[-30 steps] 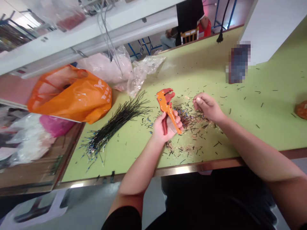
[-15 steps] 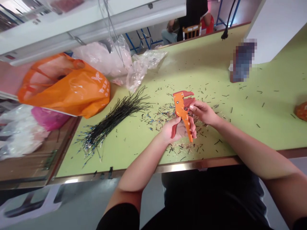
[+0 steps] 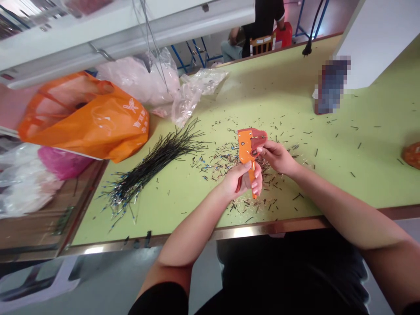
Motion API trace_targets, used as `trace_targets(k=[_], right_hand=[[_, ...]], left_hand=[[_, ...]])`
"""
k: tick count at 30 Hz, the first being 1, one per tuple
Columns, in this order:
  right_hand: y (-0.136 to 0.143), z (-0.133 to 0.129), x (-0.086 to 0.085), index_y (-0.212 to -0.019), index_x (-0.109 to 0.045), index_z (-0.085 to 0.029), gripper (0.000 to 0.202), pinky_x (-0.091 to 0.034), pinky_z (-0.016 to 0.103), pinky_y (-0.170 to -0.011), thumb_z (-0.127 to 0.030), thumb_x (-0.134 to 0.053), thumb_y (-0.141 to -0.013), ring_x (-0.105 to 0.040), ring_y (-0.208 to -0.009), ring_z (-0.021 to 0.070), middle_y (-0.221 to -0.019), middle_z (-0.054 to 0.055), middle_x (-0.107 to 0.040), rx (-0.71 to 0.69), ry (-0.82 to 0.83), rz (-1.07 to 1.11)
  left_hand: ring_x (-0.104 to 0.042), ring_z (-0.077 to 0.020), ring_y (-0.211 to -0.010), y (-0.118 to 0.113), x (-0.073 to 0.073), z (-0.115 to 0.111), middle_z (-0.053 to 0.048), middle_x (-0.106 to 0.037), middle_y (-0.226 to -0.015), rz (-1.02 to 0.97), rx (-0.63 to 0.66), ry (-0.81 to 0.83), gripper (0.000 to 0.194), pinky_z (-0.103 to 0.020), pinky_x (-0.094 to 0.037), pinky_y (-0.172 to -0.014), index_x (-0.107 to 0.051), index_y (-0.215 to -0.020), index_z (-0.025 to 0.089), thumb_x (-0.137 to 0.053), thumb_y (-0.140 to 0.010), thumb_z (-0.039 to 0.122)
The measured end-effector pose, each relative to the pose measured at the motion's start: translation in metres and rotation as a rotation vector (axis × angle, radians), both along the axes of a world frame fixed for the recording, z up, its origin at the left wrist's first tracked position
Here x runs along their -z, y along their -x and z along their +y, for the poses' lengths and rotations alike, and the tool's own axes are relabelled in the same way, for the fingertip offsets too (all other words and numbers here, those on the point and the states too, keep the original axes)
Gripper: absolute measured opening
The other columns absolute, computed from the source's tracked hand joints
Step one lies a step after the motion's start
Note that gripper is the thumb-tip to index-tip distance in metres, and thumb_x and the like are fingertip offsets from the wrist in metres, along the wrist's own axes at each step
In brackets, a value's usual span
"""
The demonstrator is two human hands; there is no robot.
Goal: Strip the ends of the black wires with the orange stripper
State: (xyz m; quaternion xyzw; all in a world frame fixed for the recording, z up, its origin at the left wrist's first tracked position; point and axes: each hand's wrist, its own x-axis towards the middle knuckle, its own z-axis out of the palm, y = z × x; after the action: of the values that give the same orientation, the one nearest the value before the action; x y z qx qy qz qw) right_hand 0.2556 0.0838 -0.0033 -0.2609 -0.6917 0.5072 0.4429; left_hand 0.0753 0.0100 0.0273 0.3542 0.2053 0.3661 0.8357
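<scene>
An orange wire stripper (image 3: 245,151) with red jaws stands upright over the table. My left hand (image 3: 242,178) is wrapped around its handles, which are squeezed together. The stripper's jaws look closed. My right hand (image 3: 279,156) is closed in a pinch right beside the jaws; whatever lies between its fingertips is too small to make out. Cut bits of black wire insulation and copper-coloured strands (image 3: 223,162) are scattered beneath both hands. To the left lies a bundle of black wires (image 3: 157,162), many with blue and silvery tips at the near end.
An orange plastic bag (image 3: 121,127) and clear plastic bags (image 3: 193,94) lie at the back left. A white panel (image 3: 370,48) rises at the right, with a blurred-out object (image 3: 332,85) against it. Beyond the table a person (image 3: 262,22) sits. A lamp bar hangs overhead.
My left hand has squeezed the stripper's handles together, and its jaws have closed. My right hand remains pinched beside the jaws.
</scene>
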Motion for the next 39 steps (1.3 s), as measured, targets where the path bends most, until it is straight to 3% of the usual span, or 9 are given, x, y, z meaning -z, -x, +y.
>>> trace_targets(k=[5,10,14,17,22,24,29,32,39], right_hand=[[0.001,0.0,-0.001,-0.103,-0.074,-0.023,0.039,-0.053,0.036,-0.076,-0.06,-0.061,-0.104,-0.06,-0.079,0.0166,-0.093,0.004,-0.072,0.003,0.006,-0.022],[0.002,0.0,-0.002,-0.096,-0.072,-0.022,0.046,-0.051,0.035,-0.075,-0.067,-0.06,-0.102,-0.058,-0.077,0.0166,-0.083,0.002,-0.065,0.056,0.014,-0.095],[-0.002,0.002,-0.005,-0.092,-0.069,-0.022,0.045,-0.049,0.035,-0.071,-0.064,-0.058,-0.103,-0.057,-0.073,0.0172,-0.08,0.002,-0.064,0.133,0.007,-0.182],[-0.013,0.009,-0.009,-0.097,-0.073,-0.021,0.041,-0.045,0.033,-0.062,-0.057,-0.056,-0.105,-0.055,-0.067,0.0176,-0.078,0.003,-0.066,0.293,0.043,-0.341],[-0.028,0.02,-0.016,-0.1,-0.075,-0.018,0.033,-0.041,0.032,-0.058,-0.043,-0.056,-0.106,-0.053,-0.061,0.0169,-0.079,0.006,-0.068,0.475,0.011,-0.478],[-0.029,0.02,-0.019,-0.1,-0.075,-0.018,0.034,-0.042,0.032,-0.06,-0.045,-0.056,-0.106,-0.053,-0.063,0.0171,-0.079,0.006,-0.069,0.487,-0.047,-0.45],[-0.024,0.015,-0.021,-0.095,-0.075,-0.02,0.042,-0.044,0.032,-0.062,-0.057,-0.057,-0.105,-0.056,-0.067,0.0178,-0.077,0.005,-0.067,0.473,-0.128,-0.297],[-0.024,0.014,-0.021,-0.096,-0.076,-0.022,0.047,-0.045,0.032,-0.063,-0.064,-0.057,-0.104,-0.058,-0.069,0.0183,-0.076,0.004,-0.065,0.476,-0.148,-0.22],[-0.024,0.014,-0.022,-0.093,-0.074,-0.023,0.057,-0.046,0.033,-0.062,-0.076,-0.054,-0.1,-0.056,-0.067,0.0178,-0.074,0.003,-0.063,0.407,-0.177,-0.202]], left_hand=[[-0.043,-0.0093,-0.037,0.0,0.001,-0.001,0.007,-0.045,-0.049,0.04,-0.044,0.041,0.052,-0.023,-0.045,-0.042,-0.051,-0.07,0.02,-0.071,-0.093,0.062],[-0.031,-0.0062,-0.033,0.001,0.003,0.002,0.01,-0.036,-0.045,0.048,-0.086,0.097,0.053,-0.019,-0.037,-0.038,-0.048,-0.067,0.021,-0.068,-0.098,0.058],[-0.04,-0.0082,-0.037,0.007,0.009,0.011,0.008,-0.042,-0.049,0.118,-0.112,0.064,0.053,-0.022,-0.042,-0.042,-0.052,-0.071,0.021,-0.067,-0.096,0.065],[-0.057,-0.0141,-0.051,0.019,0.013,0.021,0.001,-0.058,-0.062,0.373,-0.202,-0.05,0.055,-0.028,-0.05,-0.054,-0.06,-0.082,0.02,-0.064,-0.093,0.073],[-0.066,-0.023,-0.081,0.042,0.001,0.025,-0.006,-0.072,-0.087,1.197,-0.508,-0.532,0.046,-0.036,-0.052,-0.077,-0.071,-0.105,0.02,-0.069,-0.093,0.065],[-0.067,-0.0251,-0.086,0.046,-0.004,0.024,-0.007,-0.074,-0.093,1.278,-0.498,-0.602,0.048,-0.039,-0.052,-0.083,-0.073,-0.116,0.021,-0.071,-0.093,0.063],[-0.075,-0.0261,-0.092,0.043,0.008,0.028,-0.014,-0.078,-0.103,0.656,-0.263,-0.287,0.068,-0.04,-0.059,-0.086,-0.074,-0.116,0.016,-0.063,-0.091,0.078],[-0.078,-0.0293,-0.096,0.04,0.016,0.031,-0.017,-0.08,-0.104,0.356,-0.146,-0.116,0.07,-0.043,-0.063,-0.087,-0.073,-0.119,0.013,-0.06,-0.095,0.077],[-0.08,-0.033,-0.105,0.039,0.016,0.028,-0.02,-0.081,-0.105,0.174,0.004,-0.036,0.065,-0.046,-0.064,-0.092,-0.072,-0.12,0.012,-0.057,-0.1,0.072]])
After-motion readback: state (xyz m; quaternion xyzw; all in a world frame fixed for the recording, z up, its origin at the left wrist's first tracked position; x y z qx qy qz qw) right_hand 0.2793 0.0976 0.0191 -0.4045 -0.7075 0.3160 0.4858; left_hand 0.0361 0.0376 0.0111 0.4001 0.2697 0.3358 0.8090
